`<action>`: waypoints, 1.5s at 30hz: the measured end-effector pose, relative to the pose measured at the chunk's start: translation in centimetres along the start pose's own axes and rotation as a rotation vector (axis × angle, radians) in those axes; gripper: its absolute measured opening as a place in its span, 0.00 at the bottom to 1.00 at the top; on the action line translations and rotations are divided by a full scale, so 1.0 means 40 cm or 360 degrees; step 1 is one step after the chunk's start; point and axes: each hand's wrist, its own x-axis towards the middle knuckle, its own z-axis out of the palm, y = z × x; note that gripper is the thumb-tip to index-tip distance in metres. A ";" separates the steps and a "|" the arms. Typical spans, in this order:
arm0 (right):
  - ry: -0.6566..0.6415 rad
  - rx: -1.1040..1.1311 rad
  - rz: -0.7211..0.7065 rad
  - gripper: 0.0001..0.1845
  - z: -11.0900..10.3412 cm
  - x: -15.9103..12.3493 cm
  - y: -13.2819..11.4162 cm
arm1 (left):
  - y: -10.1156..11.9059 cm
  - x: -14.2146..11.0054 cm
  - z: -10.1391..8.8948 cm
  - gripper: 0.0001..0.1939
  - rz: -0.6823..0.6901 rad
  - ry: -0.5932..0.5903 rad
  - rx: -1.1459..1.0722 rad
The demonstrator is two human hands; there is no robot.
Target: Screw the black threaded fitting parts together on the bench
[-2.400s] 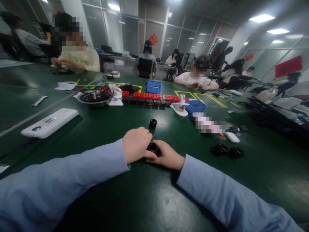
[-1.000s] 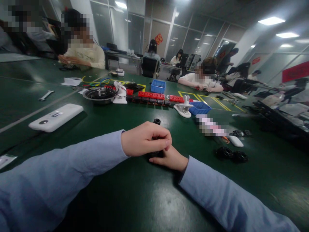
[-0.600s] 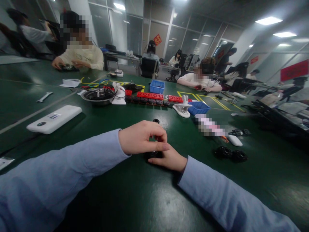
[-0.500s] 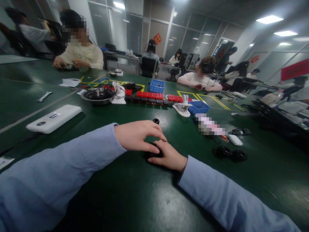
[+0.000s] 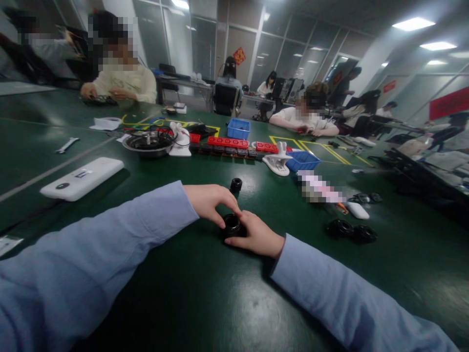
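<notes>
Between both hands a black round hollow fitting (image 5: 232, 225) stands on the green table, its open top facing up. My right hand (image 5: 256, 234) is closed round its right side, with the thumb along the near edge. From the far left, my left hand (image 5: 210, 203) arches over it, thumb at the left rim and fingertips at the far rim, near the right fingers. A smaller black hollow fitting (image 5: 236, 184) stands upright on the table just beyond my left hand, untouched.
Black round fittings (image 5: 351, 231) lie at right, near a white mouse-like object (image 5: 358, 210). A white oblong device (image 5: 84, 178) lies at left. Beyond are a metal bowl (image 5: 148, 146), red-topped strip (image 5: 227, 143), white clip (image 5: 277, 161) and blue bins (image 5: 238, 129). Co-workers sit across the table.
My left hand has drawn back slightly off the fitting's top, its fingers now curled at the rim, so the hollow centre shows. My right hand keeps its hold.
</notes>
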 end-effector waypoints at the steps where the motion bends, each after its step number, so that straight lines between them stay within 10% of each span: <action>1: 0.0006 0.0003 -0.0006 0.20 0.000 0.000 0.000 | 0.003 0.000 -0.001 0.22 -0.0010 -0.0003 0.0026; 45: 0.0003 -0.0055 0.0062 0.18 -0.007 0.001 -0.016 | 0.145 0.001 0.019 0.17 -0.0904 0.0107 0.0569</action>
